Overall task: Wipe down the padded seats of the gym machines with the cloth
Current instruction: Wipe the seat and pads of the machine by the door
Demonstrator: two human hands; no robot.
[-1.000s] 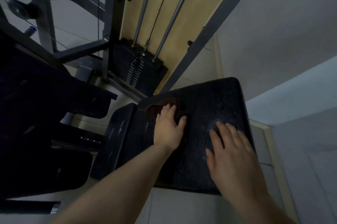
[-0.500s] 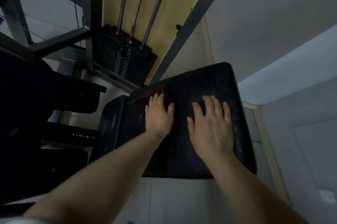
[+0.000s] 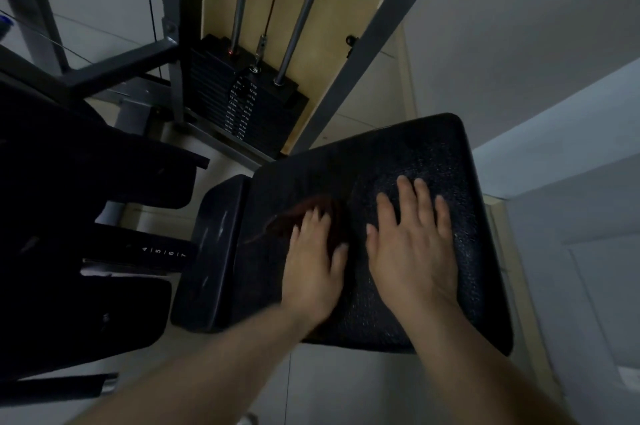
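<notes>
A black padded seat (image 3: 467, 251) of a gym machine fills the middle of the head view. A dark reddish cloth (image 3: 294, 213) lies on its left part. My left hand (image 3: 313, 269) lies flat on the cloth with straight fingers and looks blurred. My right hand (image 3: 414, 248) rests flat on the bare pad beside it, fingers spread. Most of the cloth is hidden under my left hand.
A black weight stack (image 3: 242, 106) with two steel guide rods stands behind the seat. A grey frame post (image 3: 360, 54) slants past the seat's far edge. Another dark pad (image 3: 207, 258) adjoins the seat's left side, and more dark padding (image 3: 69, 199) lies further left. A white wall is on the right.
My right hand has slid left and forward on the pad, closer to my left hand. My left hand with the cloth has moved a little toward me.
</notes>
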